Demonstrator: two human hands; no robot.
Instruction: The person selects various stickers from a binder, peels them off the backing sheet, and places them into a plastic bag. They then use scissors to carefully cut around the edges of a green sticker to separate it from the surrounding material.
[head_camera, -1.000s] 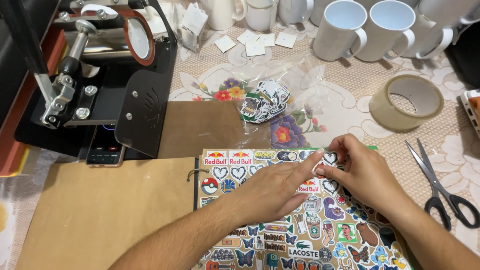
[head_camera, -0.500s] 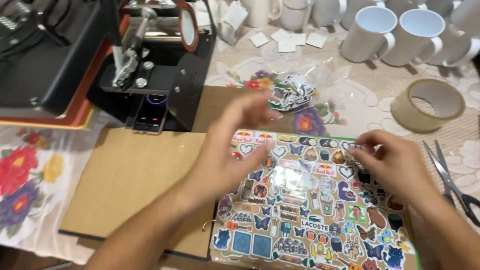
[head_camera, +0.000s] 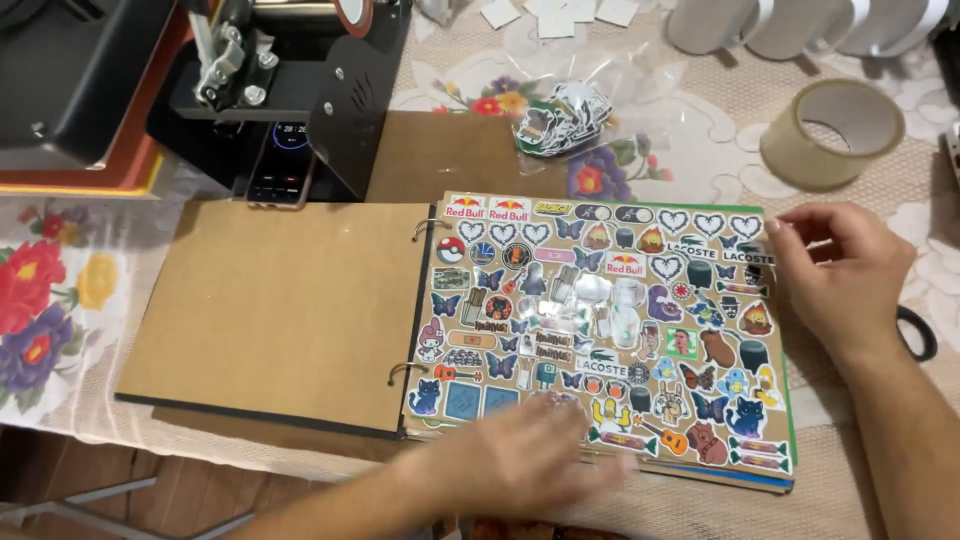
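An open ring-bound album lies on the table, its brown cover (head_camera: 280, 310) folded out to the left. Its right page is a sticker sheet (head_camera: 600, 320) crowded with small colourful stickers under a glossy film. My right hand (head_camera: 835, 275) rests at the sheet's upper right corner, thumb and fingers pinched at the edge. My left hand (head_camera: 520, 465) is blurred, hovering over the sheet's lower edge, fingers loosely spread, holding nothing I can see.
A black heat press machine (head_camera: 200, 80) stands at the back left with a phone (head_camera: 280, 165) propped against it. A bag of loose stickers (head_camera: 560, 120), a tape roll (head_camera: 830, 130), white mugs (head_camera: 790, 25) and scissors handle (head_camera: 915, 335) surround the album.
My left hand has pulled back from the upper middle of the sheet to its lower edge. The right hand stayed at the upper right corner. The view shifted lower and closer.
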